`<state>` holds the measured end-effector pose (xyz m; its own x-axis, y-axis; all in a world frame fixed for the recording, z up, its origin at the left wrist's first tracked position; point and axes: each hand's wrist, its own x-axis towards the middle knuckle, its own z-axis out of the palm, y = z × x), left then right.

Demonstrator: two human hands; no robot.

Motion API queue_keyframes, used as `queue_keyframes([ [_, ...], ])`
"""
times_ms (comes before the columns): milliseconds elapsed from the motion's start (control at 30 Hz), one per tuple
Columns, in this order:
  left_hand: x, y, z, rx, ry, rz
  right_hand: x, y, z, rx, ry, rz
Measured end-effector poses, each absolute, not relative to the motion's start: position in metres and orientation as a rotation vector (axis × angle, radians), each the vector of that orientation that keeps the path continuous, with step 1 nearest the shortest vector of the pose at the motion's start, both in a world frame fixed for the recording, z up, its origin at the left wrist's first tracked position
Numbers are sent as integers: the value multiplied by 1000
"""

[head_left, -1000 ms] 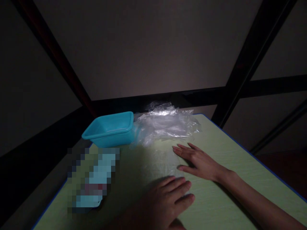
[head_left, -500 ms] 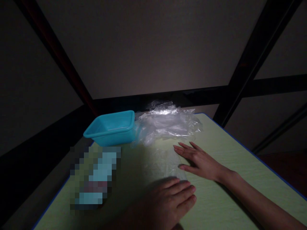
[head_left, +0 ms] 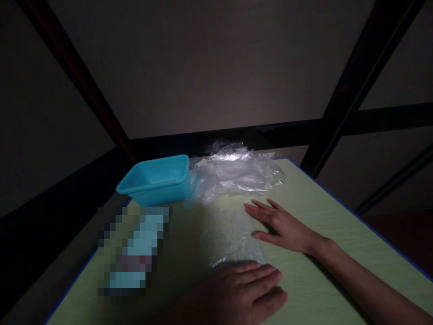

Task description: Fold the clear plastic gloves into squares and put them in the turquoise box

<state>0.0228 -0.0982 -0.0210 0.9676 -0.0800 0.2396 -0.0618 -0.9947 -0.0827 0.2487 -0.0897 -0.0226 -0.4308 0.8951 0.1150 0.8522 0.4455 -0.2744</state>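
A clear plastic bag (head_left: 233,232) lies flat on the pale green table (head_left: 338,275) in front of me. My left hand (head_left: 248,291) is palm down over the bag's near end, its fingers stretched out to the right; the palm hides that part of the bag. Beside the bag's right edge rests my right hand (head_left: 279,225), palm down with the fingers spread and their tips at the far right part of the bag. Neither hand is gripping anything. Beyond them sits a heap of crumpled clear plastic bags (head_left: 240,174).
A turquoise plastic basin (head_left: 162,192) stands at the table's back left, touching the heap. In front of it lies a pixelated, light blue item (head_left: 142,246) whose kind is hidden. The table has a blue edge, and a wall panel (head_left: 223,67) rises behind it.
My left hand has slid a little toward me and to the right, baring more of the flat bag. My right hand has stayed almost where it was.
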Motion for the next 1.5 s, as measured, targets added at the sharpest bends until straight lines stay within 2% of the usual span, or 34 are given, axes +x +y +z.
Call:
queue_keyframes([
  [300, 22, -99, -29, -3036, 194, -428, 248, -90, -20, -1522, -2478, 273],
  [533, 14, -87, -16, -3065, 239, -457, 249, -90, -21, -1499, -2484, 266],
  [700, -1, -54, -14, -3138, -207, -471, 249, -91, -20, -1448, -2479, 210],
  [867, -9, -41, -12, -3189, -404, -282, 245, -99, -9, -1285, -2481, 120],
  [1067, -9, -41, -8, -3269, -452, -117, 235, -112, 2, -1074, -2511, 334],
  [1267, -9, -41, -9, -3330, -470, -67, 229, -123, 14, -1120, -2566, 528],
  [1500, -9, -42, -14, -3345, -483, -34, 226, -130, 17, -1146, -2640, 525],
])
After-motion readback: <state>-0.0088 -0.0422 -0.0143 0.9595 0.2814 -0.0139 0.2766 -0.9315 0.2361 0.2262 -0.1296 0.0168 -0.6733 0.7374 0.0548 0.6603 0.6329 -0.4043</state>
